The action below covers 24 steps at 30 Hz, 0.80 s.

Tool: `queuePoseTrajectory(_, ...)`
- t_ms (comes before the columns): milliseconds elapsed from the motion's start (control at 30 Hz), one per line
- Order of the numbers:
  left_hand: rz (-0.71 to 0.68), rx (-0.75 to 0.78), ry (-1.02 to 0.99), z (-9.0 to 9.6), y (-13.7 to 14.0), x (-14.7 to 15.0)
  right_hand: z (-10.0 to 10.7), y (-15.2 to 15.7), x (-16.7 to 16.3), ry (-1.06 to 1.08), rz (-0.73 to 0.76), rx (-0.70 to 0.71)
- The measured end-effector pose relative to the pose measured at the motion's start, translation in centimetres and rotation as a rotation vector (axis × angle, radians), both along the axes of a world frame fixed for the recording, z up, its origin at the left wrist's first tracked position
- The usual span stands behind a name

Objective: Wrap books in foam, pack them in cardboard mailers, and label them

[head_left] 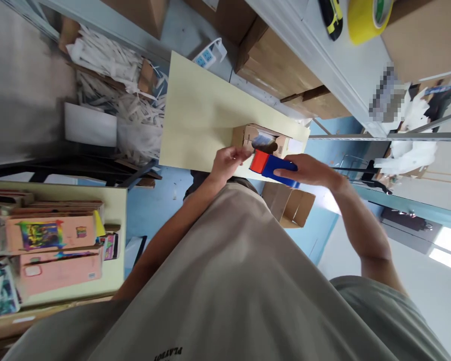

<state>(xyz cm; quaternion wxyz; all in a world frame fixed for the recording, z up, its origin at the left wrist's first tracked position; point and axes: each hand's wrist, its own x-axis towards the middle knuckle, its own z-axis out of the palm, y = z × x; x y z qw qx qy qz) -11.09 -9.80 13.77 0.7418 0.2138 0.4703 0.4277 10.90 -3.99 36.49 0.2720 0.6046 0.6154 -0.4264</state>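
My right hand [311,169] grips a tape dispenser [280,168] with a blue body and a red front end, held over the near edge of the cream tabletop [199,110]. Close to the red end is my left hand [225,163], its thumb and fingers pinched together; whatever they hold, if anything, is too small to make out. Just beyond both hands a small cardboard box [240,135] sits on the tabletop. Through its top opening something dark and something shiny show, and the dispenser partly hides its near side.
An open carton [298,205] stands below the table's near edge. Shredded white paper [105,55] is heaped at the left. A power strip [209,54] lies behind the table. On the shelf are a utility knife [332,20] and yellow tape [363,22]. Flat packages [52,233] cover the left table.
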Motion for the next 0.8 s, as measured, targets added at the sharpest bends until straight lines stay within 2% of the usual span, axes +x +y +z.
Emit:
queuePoseTrajectory(100, 0.092, -0.047, 0.044, -1.7, 1.5, -0.6, 3.1, 2.2, 0.0, -0.112, 0.037, -0.063)
queuePoseTrajectory(200, 0.118, -0.111, 0.063, -4.0, 3.0, -0.6, 4.0, 4.0, -0.5, -0.162, 0.032, -0.058)
queuePoseTrajectory(300, 0.122, -0.169, 0.043, -5.7, 3.8, 0.9, 2.7, 5.4, -1.3, -0.171, 0.083, -0.009)
queuePoseTrajectory(500, 0.156, -0.247, 0.035, -7.2, 3.9, 3.9, -0.2, 7.2, -1.7, -0.111, 0.186, 0.103)
queuePoseTrajectory(600, 0.176, -0.259, 0.033, -8.1, 3.9, 4.5, -0.9, 7.6, -1.6, -0.072, 0.212, 0.145)
queuePoseTrajectory(800, 0.173, -0.268, 0.038, -9.2, 4.0, 5.1, -2.9, 7.8, -1.5, -0.131, 0.218, 0.17)
